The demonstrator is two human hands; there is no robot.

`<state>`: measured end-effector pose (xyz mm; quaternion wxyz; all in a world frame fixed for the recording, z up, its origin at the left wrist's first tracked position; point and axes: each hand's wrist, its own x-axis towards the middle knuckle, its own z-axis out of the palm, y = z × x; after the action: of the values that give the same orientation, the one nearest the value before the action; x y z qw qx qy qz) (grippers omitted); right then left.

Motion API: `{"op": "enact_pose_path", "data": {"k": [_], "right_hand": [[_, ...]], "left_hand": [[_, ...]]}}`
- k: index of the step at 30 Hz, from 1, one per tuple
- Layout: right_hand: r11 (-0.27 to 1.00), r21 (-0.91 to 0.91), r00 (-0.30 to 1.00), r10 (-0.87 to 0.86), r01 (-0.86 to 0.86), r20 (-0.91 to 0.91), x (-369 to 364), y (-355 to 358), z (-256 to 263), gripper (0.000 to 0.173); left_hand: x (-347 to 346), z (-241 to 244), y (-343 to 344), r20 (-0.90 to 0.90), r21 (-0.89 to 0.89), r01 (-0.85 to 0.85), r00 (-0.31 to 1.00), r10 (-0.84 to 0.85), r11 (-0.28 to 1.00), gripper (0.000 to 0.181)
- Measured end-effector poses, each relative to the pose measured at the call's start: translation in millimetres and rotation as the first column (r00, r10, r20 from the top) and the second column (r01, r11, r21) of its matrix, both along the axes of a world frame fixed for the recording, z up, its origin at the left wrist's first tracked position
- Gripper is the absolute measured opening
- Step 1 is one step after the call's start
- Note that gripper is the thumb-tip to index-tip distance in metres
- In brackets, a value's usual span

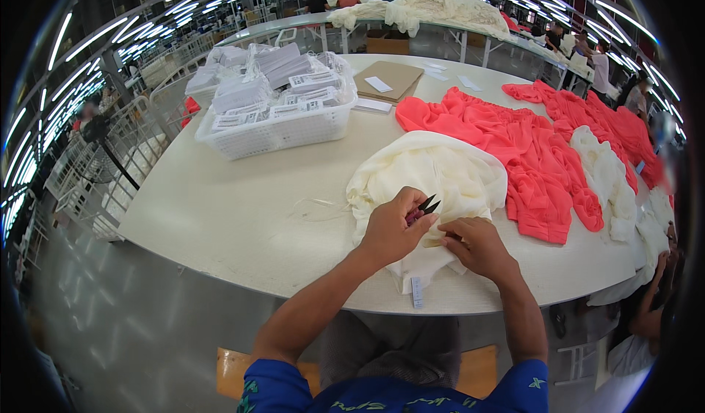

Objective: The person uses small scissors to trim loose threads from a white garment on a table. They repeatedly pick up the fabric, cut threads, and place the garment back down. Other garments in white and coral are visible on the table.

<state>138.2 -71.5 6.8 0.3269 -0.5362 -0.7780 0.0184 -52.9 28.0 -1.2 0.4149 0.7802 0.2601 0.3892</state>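
Observation:
A cream-coloured garment [435, 165] of thin cloth lies bunched on the table before me. My left hand [397, 223] rests over its lower part and is closed around a pair of thread snips [423, 210], whose dark blades point up and to the right. Close beside it, my right hand [475, 243] pinches a fold of the same garment between thumb and fingers. What exactly lies between those fingertips is partly hidden. A light blue label strip [417, 293] with writing hangs at the garment's near edge, by the table's rim.
A white plastic basket [281, 137] heaped with bundled tags [242, 91] stands at the back left. Brown cardboard sheets [388, 80] lie behind. Coral garments [537, 165] and another cream garment [597, 176] cover the right side. A person's arm [652, 297] is at the far right.

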Motion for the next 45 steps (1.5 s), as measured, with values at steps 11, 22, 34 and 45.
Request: {"op": "enact_pose_path", "data": {"k": [11,22,34,45], "right_hand": [[0.996,-0.063,0.998,0.058,-0.055,0.041,3.0,2.2,-8.7,0.016],[0.996,-0.081,0.999,0.032,-0.031,0.011,-0.7,-1.6,0.3,0.023],[0.967,0.148,0.957,-0.167,0.206,-0.237,6.0,2.2,0.3,0.013],[0.947,0.115,0.919,-0.255,0.300,-0.300,11.3,7.8,-8.2,0.024]], "left_hand": [[5.8,-6.7,-11.2,-0.105,0.474,-0.013,0.992,0.072,0.881,0.029],[5.3,-8.1,-7.2,-0.006,0.524,-0.080,0.995,0.097,0.848,0.031],[5.3,-5.8,-5.8,0.029,0.537,-0.110,0.993,0.112,0.837,0.031],[6.1,-10.5,-5.4,0.011,0.511,-0.085,0.996,0.092,0.855,0.031]]}}
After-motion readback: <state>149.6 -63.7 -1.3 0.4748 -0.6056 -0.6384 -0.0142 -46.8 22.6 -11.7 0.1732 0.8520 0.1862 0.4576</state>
